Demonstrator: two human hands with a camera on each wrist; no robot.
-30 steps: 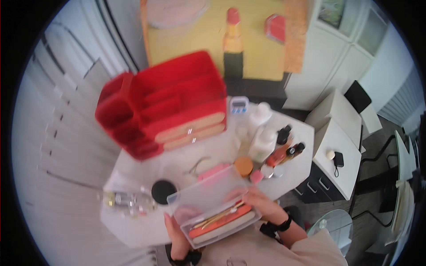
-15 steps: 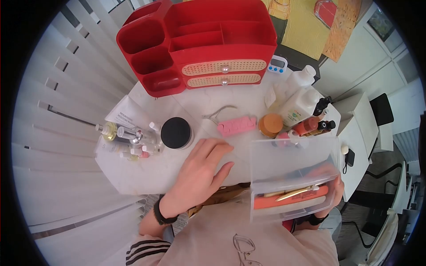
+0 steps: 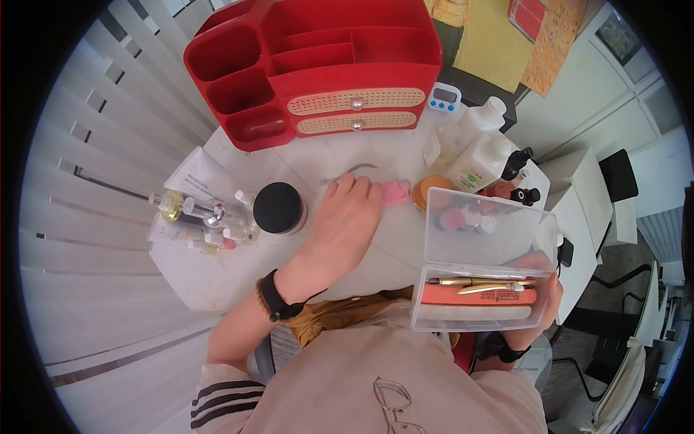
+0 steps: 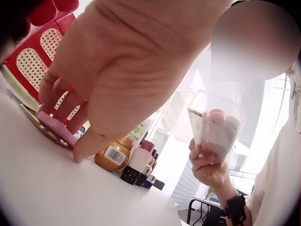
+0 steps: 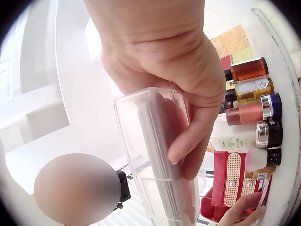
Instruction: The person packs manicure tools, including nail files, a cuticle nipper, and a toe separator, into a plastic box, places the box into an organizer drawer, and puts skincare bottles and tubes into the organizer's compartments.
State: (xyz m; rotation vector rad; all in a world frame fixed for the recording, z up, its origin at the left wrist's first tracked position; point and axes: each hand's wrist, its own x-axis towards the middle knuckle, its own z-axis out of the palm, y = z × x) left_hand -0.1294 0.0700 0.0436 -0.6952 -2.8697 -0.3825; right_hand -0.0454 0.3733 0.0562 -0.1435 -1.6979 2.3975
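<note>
My left hand (image 3: 340, 224) reaches palm down over a pink foam toe separator (image 3: 397, 193), its fingers bent loosely and partly covering it. Metal nippers (image 3: 365, 167) lie just beyond the fingertips, half hidden. In the left wrist view the fingers come down along the far side of the pink foam, the thumb beside its near end. My right hand (image 3: 553, 298) grips a clear plastic case (image 3: 499, 224) by its right end, with its lid raised. Inside are an orange nail file (image 3: 447, 296), a whitish file (image 3: 470, 312) and slim gold tools (image 3: 463, 281).
A red organizer (image 3: 318, 81) with two woven-front drawers stands at the back. Left on the table are a black-lidded jar (image 3: 279, 207), a tube (image 3: 199, 177) and small bottles (image 3: 217, 212). White bottles (image 3: 483, 160), an amber jar (image 3: 431, 192) and a timer (image 3: 444, 96) sit right.
The case passed from both hands to the right hand alone and moved right. My left hand let go and moved forward onto the toe separator, which stays in place.
</note>
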